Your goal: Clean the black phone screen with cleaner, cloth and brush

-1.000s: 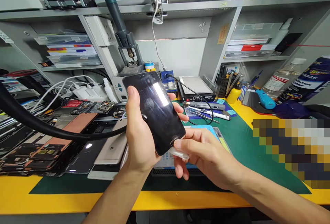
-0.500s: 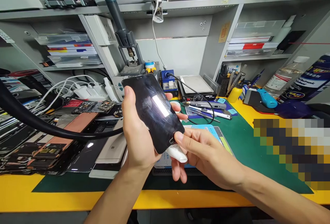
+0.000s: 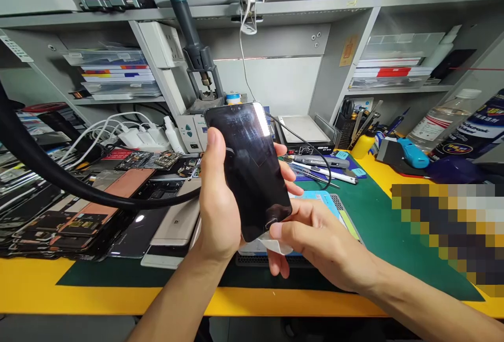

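Note:
A black-screened smartphone [image 3: 255, 174] is tilted up towards me over the bench, with light reflecting near its upper right corner. My left hand [image 3: 218, 208] is wrapped round it, the thumb along the left edge and fingertips showing at the right edge. At the lower end, my right hand [image 3: 323, 234] pinches the phone's bottom edge, its thumb on the front near a small ring-like mark. Below that edge a thin white piece [image 3: 280, 247], perhaps tissue or cloth, sticks out between my hands; what grips it is hidden.
Stacked phone parts [image 3: 90, 211] and a gold phone [image 3: 177, 224] lie to the left. A thick black hose [image 3: 98, 198] crosses there. Under my hands are a green mat [image 3: 394, 237] and a blue pad [image 3: 318, 198]. Tools [image 3: 323, 166], a heating plate [image 3: 303, 131] and bottles [image 3: 447, 116] stand behind.
The phone has turned more upright and sits slightly further right in view, its glare moved to the upper right. Less of the white piece shows. Both hands keep their grip.

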`<action>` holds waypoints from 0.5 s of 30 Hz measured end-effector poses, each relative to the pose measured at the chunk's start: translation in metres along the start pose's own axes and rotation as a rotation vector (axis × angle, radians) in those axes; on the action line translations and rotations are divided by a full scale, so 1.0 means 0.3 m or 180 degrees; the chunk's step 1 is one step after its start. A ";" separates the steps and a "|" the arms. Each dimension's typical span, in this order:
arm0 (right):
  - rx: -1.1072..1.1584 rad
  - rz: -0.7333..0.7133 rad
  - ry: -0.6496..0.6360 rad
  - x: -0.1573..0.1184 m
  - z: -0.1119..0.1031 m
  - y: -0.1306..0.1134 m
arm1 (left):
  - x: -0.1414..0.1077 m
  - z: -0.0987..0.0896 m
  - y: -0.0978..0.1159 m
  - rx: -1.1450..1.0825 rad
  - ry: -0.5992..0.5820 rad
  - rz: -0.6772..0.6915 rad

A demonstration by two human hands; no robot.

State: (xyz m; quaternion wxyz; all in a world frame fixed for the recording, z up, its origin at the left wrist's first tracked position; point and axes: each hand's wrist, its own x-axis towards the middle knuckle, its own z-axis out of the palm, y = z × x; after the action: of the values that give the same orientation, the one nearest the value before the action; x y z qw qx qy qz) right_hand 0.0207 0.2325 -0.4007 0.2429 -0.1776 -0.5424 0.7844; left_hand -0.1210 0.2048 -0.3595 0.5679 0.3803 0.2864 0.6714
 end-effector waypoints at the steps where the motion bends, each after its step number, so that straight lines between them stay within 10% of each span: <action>1: -0.0016 -0.0024 0.0024 0.000 0.001 -0.001 | -0.001 0.000 -0.002 -0.0006 -0.0023 0.0021; 15: -0.0096 -0.0086 -0.0020 0.005 -0.010 0.015 | -0.008 0.002 -0.004 0.0054 -0.0132 0.0118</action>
State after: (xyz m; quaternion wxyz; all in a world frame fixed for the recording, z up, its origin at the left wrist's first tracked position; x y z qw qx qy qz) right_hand 0.0202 0.2342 -0.4061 0.2490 -0.1714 -0.5574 0.7733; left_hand -0.1198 0.2028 -0.3606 0.5579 0.4043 0.2732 0.6713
